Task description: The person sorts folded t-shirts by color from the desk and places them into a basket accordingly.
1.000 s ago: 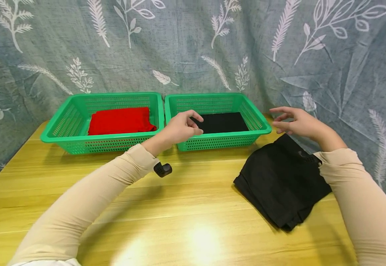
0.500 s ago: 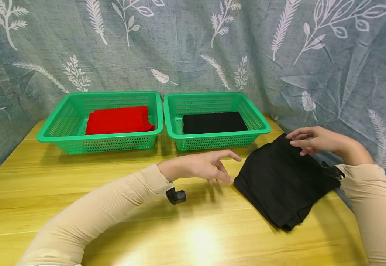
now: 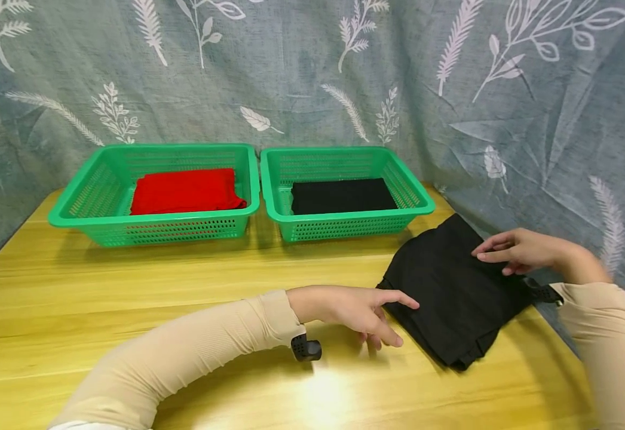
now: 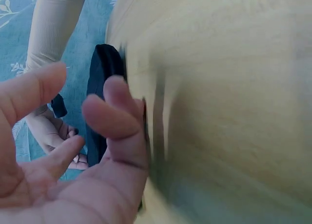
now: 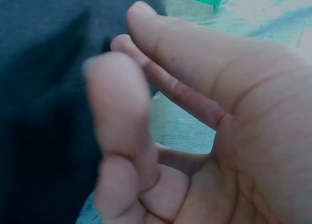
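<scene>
A folded black garment lies askew on the right side of the wooden table; its exact kind is not clear. My left hand is at its lower left edge, fingers spread, the index finger over the cloth. In the left wrist view nothing sits between the thumb and fingers of that hand, and the dark cloth shows behind them. Over the garment's right side hovers my right hand, fingers loosely bent. The right wrist view shows its fingers beside the dark cloth, holding nothing; contact is unclear.
Two green plastic baskets stand at the back. The left basket contains folded red cloth; the right basket contains folded black cloth. A grey-blue leaf-patterned curtain hangs behind the wooden table.
My left hand has come from in front of the right basket down and right to the garment's lower left edge. My right hand has moved down and right over the garment. The garment stays put.
</scene>
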A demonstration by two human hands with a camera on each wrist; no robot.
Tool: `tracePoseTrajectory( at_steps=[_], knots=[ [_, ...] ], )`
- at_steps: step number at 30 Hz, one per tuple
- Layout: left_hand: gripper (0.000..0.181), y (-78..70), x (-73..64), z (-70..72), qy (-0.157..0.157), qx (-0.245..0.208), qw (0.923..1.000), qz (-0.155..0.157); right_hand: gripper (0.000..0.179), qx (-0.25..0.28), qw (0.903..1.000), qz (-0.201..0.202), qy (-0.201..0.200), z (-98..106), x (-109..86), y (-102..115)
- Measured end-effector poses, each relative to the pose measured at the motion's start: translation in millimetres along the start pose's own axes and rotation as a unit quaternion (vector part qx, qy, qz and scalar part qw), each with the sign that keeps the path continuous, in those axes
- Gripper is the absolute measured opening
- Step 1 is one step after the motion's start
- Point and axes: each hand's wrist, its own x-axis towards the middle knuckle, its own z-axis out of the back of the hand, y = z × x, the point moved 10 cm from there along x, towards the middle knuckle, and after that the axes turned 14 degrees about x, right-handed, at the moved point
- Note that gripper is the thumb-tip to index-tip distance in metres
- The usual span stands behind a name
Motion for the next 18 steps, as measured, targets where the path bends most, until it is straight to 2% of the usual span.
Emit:
tracePoseTrajectory(
  at_steps=[5, 13, 18],
  knots=[
    [0.073, 2.6, 5.0, -6.5, 0.02, 0.004, 0.9998, 0.003, 0.054, -0.014, 0.9999, 0.002, 0.003, -6.5, 3.3, -3.5],
    [0.074, 6.5, 5.9, -4.2, 0.006, 0.001, 0.9997, 0.022, 0.055, -0.034, 0.9994, -0.002, -0.008, -8.3, 5.9, -7.6],
    [0.073, 9.2, 6.0, -4.5, 0.012, -0.034, 0.9988, 0.033, 0.054, -0.044, 0.999, 0.009, -0.005, -12.5, 5.7, -3.5]
  ],
)
